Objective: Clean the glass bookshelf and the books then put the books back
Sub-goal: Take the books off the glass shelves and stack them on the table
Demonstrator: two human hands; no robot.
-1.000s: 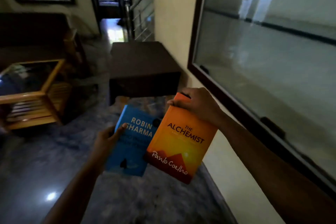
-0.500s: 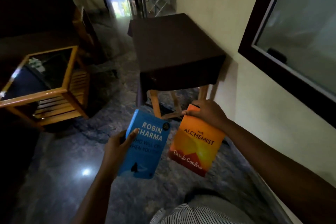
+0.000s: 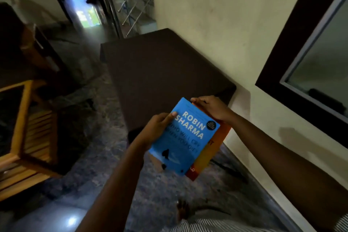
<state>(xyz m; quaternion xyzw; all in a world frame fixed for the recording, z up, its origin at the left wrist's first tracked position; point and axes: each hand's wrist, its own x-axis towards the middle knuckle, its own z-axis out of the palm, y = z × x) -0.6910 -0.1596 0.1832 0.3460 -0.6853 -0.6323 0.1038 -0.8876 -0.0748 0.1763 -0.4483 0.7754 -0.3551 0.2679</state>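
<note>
By table (image 3: 165,73) | left grip (image 3: 157,128) pinches blue book (image 3: 186,141) | right grip (image 3: 212,108) clasps half-hidden orange book (image 3: 207,154)

I count two books, one blue book (image 3: 185,137) and one orange book (image 3: 207,156); two hands, left hand (image 3: 156,130) and right hand (image 3: 212,107); one dark table (image 3: 165,73); one wooden side table (image 3: 20,118); one glass bookshelf (image 3: 280,47).
</note>
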